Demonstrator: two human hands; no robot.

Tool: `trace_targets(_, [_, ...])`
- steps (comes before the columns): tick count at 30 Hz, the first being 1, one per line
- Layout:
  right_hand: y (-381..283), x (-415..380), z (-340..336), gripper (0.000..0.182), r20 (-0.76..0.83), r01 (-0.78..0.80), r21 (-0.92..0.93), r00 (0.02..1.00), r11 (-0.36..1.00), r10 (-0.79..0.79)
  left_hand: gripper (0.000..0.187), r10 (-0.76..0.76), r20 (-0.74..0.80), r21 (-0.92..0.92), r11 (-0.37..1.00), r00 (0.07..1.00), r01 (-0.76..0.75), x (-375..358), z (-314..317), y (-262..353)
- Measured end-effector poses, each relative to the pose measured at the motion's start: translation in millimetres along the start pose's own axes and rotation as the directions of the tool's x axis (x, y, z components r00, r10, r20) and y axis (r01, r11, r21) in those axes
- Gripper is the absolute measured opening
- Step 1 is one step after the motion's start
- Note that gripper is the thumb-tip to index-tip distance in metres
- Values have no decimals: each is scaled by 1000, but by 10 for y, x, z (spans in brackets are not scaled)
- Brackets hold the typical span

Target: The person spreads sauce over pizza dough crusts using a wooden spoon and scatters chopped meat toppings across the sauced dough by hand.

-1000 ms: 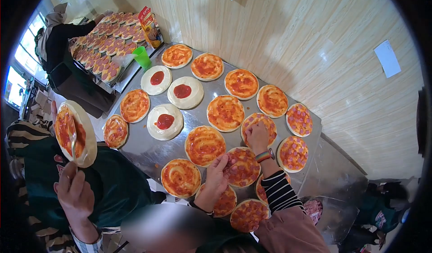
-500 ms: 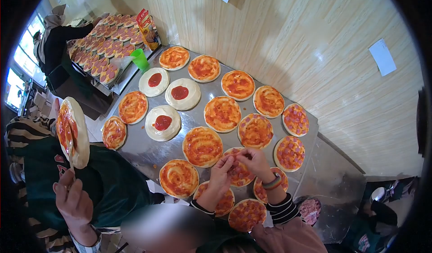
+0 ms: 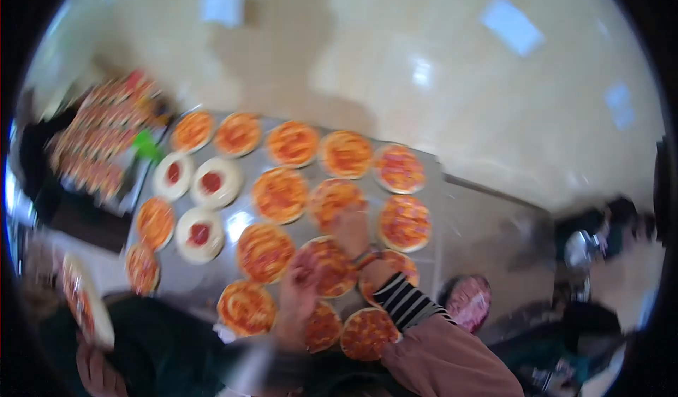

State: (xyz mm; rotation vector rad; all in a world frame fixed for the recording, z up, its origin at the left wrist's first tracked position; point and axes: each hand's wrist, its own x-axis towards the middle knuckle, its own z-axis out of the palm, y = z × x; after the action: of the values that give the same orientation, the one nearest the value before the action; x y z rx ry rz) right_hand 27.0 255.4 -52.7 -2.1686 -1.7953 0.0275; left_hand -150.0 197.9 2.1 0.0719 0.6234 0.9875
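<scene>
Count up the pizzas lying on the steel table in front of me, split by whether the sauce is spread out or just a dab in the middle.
Spread-sauce pizzas, with or without topping: 16
Middle-dab pizzas: 3
Total on the steel table: 19

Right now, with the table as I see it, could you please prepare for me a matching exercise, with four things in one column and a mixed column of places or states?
Things
1. green cup
2. heap of pink pieces
3. three pale dough rounds
4. your right hand

Places or states
A. to the right of all the pizza rounds
B. only a red patch of sauce in the middle
C. reaching over a sauced round, striped sleeve behind it
D. on the left, beside the rows of topped rounds

Right pairs: 1-D, 2-A, 3-B, 4-C
</scene>
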Motion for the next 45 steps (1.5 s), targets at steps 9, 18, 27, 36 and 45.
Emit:
trace_targets(9, [-393, -854, -818, 7, -15, -48, 596, 997, 802, 70, 41, -236, 293, 190, 964, 927, 185, 77, -107, -187])
trace_targets(18, [42, -1266, -1353, 5, 32, -350, 580, 912, 735, 409, 36, -510, 102, 464, 784, 854, 412, 14, 400, -651])
trace_targets(27, [409, -1483, -1365, 11, -168, -226, 810, 794, 540, 584, 29, -598, 44, 419, 738, 800, 529, -153, 685, -867])
trace_targets(36, [847, -964, -980, 12, 112, -327, 890, 832, 318, 543, 26, -371, 6, 290, 889, 928, 354, -179, 485, -431])
trace_targets(45, [400, -281, -210, 9, 138, -304, 766, 939, 566, 316, 23, -133, -27, 235, 963, 991, 135, -403, 19, -49])
